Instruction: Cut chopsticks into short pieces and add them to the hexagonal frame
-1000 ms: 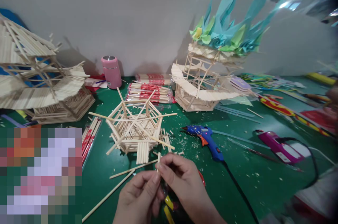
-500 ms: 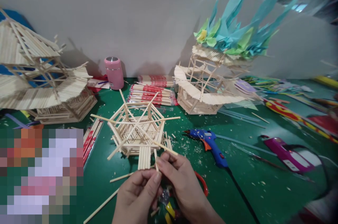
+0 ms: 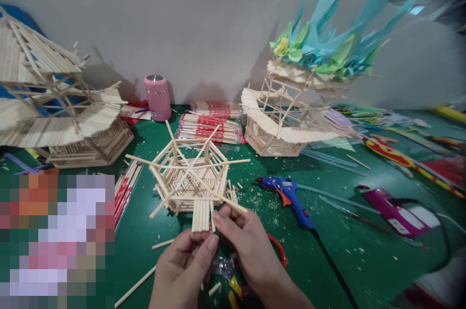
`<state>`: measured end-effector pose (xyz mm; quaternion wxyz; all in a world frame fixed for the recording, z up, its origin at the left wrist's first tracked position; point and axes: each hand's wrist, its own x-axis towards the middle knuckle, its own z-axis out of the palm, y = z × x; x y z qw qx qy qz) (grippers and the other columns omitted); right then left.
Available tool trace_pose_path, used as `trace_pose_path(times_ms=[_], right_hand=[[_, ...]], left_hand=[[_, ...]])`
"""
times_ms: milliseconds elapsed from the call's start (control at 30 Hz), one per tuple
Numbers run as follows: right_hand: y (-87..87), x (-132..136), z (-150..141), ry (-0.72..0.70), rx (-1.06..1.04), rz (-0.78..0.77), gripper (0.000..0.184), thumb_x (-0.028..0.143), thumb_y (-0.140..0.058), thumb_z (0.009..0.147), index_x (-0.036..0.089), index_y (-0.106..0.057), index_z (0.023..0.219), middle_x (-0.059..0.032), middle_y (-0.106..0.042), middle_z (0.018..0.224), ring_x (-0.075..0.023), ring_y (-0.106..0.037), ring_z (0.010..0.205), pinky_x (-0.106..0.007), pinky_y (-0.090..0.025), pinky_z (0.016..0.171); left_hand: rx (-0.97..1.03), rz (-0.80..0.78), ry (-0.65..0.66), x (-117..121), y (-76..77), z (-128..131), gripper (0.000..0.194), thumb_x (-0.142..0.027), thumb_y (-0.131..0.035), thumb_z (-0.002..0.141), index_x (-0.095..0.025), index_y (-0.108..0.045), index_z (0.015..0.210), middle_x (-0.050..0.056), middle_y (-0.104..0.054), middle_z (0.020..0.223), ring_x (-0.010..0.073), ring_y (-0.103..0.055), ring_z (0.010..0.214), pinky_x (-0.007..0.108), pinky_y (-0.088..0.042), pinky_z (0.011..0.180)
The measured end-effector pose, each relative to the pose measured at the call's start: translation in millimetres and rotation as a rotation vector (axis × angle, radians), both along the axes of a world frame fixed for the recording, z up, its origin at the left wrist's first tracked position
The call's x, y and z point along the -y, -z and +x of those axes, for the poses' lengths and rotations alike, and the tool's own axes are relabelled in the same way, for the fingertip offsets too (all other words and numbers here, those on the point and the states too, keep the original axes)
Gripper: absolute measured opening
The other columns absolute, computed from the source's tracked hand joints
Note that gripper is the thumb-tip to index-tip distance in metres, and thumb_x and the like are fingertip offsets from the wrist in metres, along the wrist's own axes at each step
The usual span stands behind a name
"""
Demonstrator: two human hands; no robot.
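Note:
A hexagonal frame of wooden sticks (image 3: pixel 189 168) stands on the green table, with crossed sticks over its top. A small panel of short sticks (image 3: pixel 200 216) slopes down from its near side. My right hand (image 3: pixel 249 246) pinches a short wooden stick (image 3: pixel 213 216) along the panel's right edge. Curled at the panel's lower edge is my left hand (image 3: pixel 187 265), thumb and fingers closed. What lies between those fingers is hidden. Scissors with a red handle (image 3: pixel 278 249) lie partly under my right hand.
A blue glue gun (image 3: pixel 287 195) lies to the right, its cord running forward. Finished stick pavilions stand at left (image 3: pixel 87 124) and right (image 3: pixel 280 124). Behind are a pink flask (image 3: pixel 158 97) and packs of sticks (image 3: pixel 207 128). A magenta power strip (image 3: pixel 391 209) lies at far right.
The short stick has moved up and left, now lying against the panel's right edge. My left hand has shifted slightly left, its thumb now below the stick's lower end.

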<state>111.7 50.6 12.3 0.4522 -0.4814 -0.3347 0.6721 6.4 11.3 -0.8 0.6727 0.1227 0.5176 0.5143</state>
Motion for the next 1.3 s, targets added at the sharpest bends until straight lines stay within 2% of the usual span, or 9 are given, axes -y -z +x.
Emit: trace_pose_path(times_ms=[100,233,333,433,533,700,1300], right_hand=[[-2.0,0,-1,-0.001,0.002,0.015,0.036,0.042,-0.076,0.062,0.015,-0.053,0.056,0.0026,-0.054,0.056,-0.0083,-0.043,0.054,-0.021,-0.035,0.053],[-1.8,1,-2,0.005,-0.001,0.021,0.036,0.042,-0.076,0.062,0.015,-0.052,0.056,0.0035,-0.052,0.054,-0.0075,-0.042,0.052,-0.020,-0.033,0.052],[-0.5,2,-2,-0.016,-0.022,0.025,0.035,0.042,-0.075,0.063,0.015,-0.054,0.057,0.0023,-0.054,0.056,-0.0079,-0.043,0.053,-0.021,-0.034,0.052],[-0.9,2,-1,-0.027,-0.014,0.037,0.035,0.043,-0.074,0.065,0.015,-0.055,0.058,0.0011,-0.056,0.056,-0.0086,-0.045,0.053,-0.022,-0.035,0.052],[-2.9,1,-1,-0.024,0.015,0.041,0.035,0.043,-0.074,0.065,0.014,-0.055,0.058,0.0005,-0.056,0.057,-0.0092,-0.046,0.054,-0.022,-0.036,0.054],[-3.3,2,-2,-0.027,-0.025,0.034,0.033,0.040,-0.075,0.065,0.016,-0.053,0.057,0.0026,-0.055,0.054,-0.0074,-0.043,0.050,-0.021,-0.033,0.049],[-1.3,2,-3,-0.015,-0.025,0.032,0.035,0.043,-0.076,0.064,0.016,-0.053,0.057,0.0015,-0.055,0.056,-0.0095,-0.045,0.053,-0.023,-0.035,0.053]], left_hand=[[0.009,0.004,-0.015,1,-1.2,0,0.031,-0.039,-0.086,0.047,-0.018,-0.072,0.063,0.000,-0.066,0.056,0.0071,-0.048,0.048,0.016,-0.036,0.046],[-0.032,-0.011,-0.079,3,-10.7,1,0.034,-0.041,-0.087,0.043,-0.018,-0.071,0.061,0.000,-0.065,0.054,0.0073,-0.048,0.048,0.016,-0.035,0.046],[-0.037,0.039,-0.073,3,-15.4,0,0.035,-0.048,-0.083,0.048,-0.017,-0.073,0.061,-0.002,-0.060,0.049,0.0075,-0.046,0.046,0.018,-0.036,0.047],[0.009,0.085,-0.061,2,-11.9,-5,0.034,-0.051,-0.076,0.058,-0.017,-0.074,0.062,-0.001,-0.059,0.050,0.0090,-0.047,0.047,0.020,-0.039,0.051],[0.052,0.062,-0.027,1,-4.4,-9,0.030,-0.048,-0.074,0.064,-0.018,-0.074,0.064,0.000,-0.062,0.052,0.0115,-0.049,0.051,0.022,-0.041,0.053],[0.043,0.048,-0.049,2,-3.1,-10,0.026,-0.043,-0.077,0.062,-0.017,-0.074,0.062,0.001,-0.065,0.055,0.0109,-0.050,0.052,0.021,-0.041,0.054],[0.006,0.073,-0.050,1,-7.8,-7,0.028,-0.043,-0.079,0.059,-0.016,-0.074,0.062,0.001,-0.064,0.053,0.0104,-0.048,0.049,0.021,-0.040,0.052]])
